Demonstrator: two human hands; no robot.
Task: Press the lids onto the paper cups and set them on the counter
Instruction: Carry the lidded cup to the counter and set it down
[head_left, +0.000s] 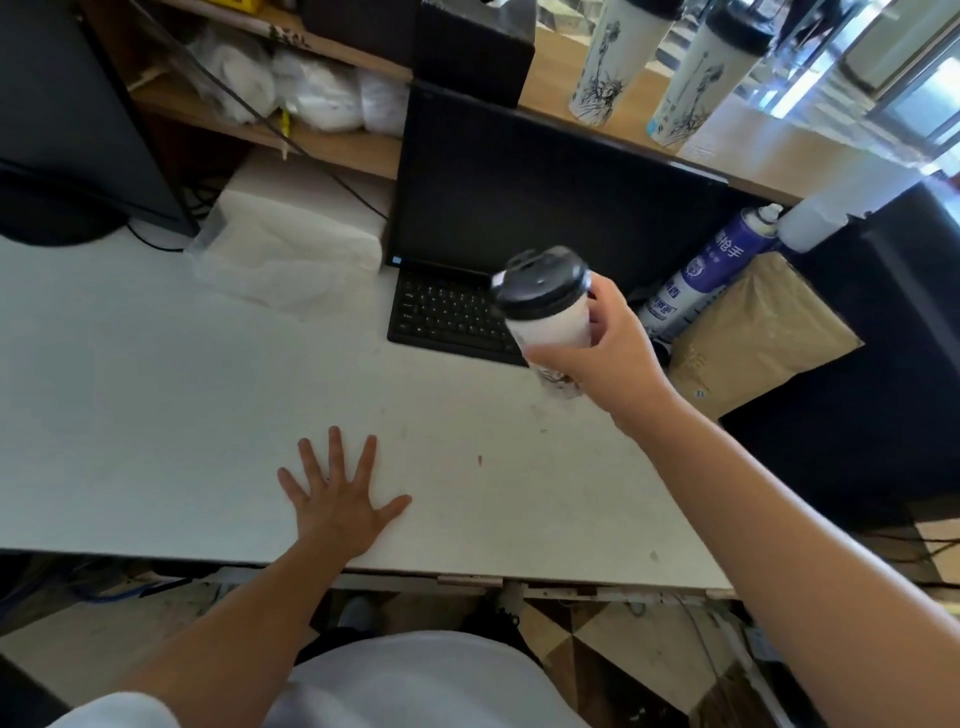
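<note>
The held cup (550, 325) is white with a black lid (540, 283) and dark line drawing near its base. Two cups on the tan wooden counter (753, 150) are white with black ink sketches. The table (156, 389) is white, the laptop (519, 208) black, the spray can (696, 275) blue and white, the parcel (763, 338) brown.

The flat white desk (156, 389) carries the left hand (337, 501), which lies palm down with fingers spread near the front edge. Beyond that hand, to its right, sits a black keyboard (447, 317) before a dark monitor (545, 208). Further back on its left rests a crumpled clear plastic bag (285, 249). A raised wooden counter (753, 140) behind holds two tall lidded paper cups (613, 62).
</note>
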